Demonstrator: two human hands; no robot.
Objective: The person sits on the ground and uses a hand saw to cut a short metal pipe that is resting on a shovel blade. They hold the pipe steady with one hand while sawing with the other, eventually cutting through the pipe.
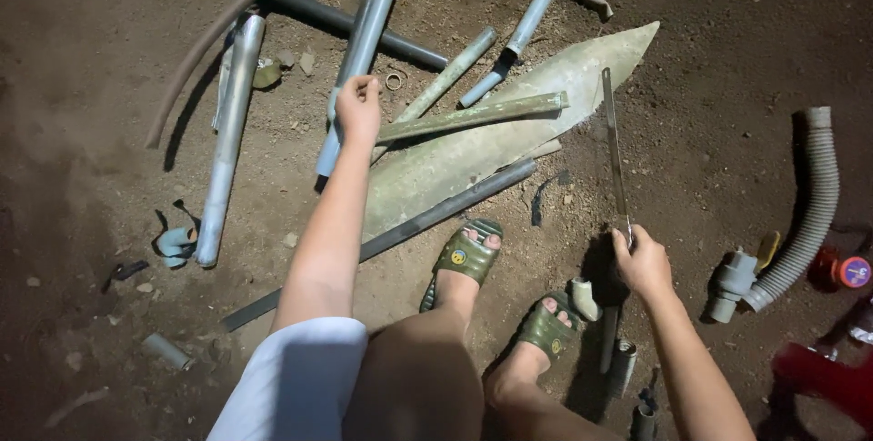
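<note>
- The person squats on bare dirt. The left hand (358, 106) is closed around one end of a thin greenish pipe (473, 116), which lies across a big pointed flat sheet (455, 164) in the middle of the scene.
- The right hand (642, 261) is wrapped tight around the handle of a long saw blade (615, 155). The blade reaches away to the far side, and its tip sits near the right end of the pipe.
- The pipe is round, so it could roll on the sheet, and the blade could then slip off it.
- If the blade slips, it could jump toward the near side, where the toes in the green sandals (466, 257) are bare.
- Loose pipes and bits lie all around, so a foot could trip on one.
</note>
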